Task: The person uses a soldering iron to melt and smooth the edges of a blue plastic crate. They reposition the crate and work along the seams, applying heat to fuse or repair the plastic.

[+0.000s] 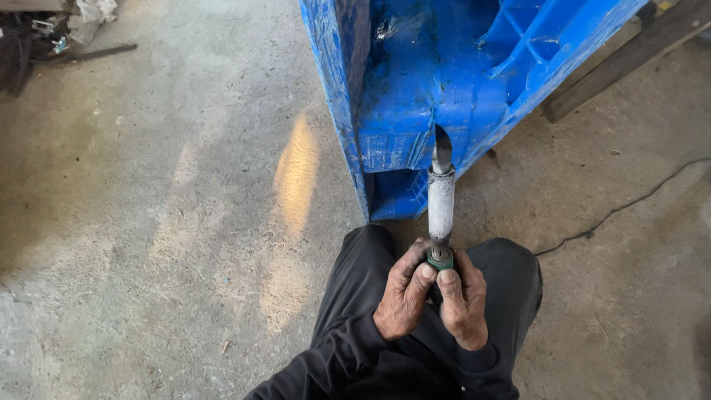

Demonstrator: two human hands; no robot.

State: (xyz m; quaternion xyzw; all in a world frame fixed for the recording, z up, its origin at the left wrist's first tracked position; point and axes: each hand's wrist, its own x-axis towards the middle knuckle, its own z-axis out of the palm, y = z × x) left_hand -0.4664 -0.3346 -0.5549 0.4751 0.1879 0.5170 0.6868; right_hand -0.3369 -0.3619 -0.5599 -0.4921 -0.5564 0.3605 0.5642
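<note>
A blue plastic pallet [415, 89] stands on its edge on the concrete floor in front of me. A long tool [441, 200] with a grey metal barrel and a dark flat tip points up at the pallet's lower edge, its tip touching the blue plastic. My left hand [404, 292] and my right hand [463, 300] both grip the tool's green handle end, thumbs pressed near the green collar. My dark sleeves and trouser knees lie just below the hands.
A wooden plank [629, 59] leans behind the pallet at upper right. A thin black cable [622, 207] runs across the floor on the right. Scrap and debris [52, 30] lie in the top left corner. Bare concrete floor [163, 222] spreads to the left.
</note>
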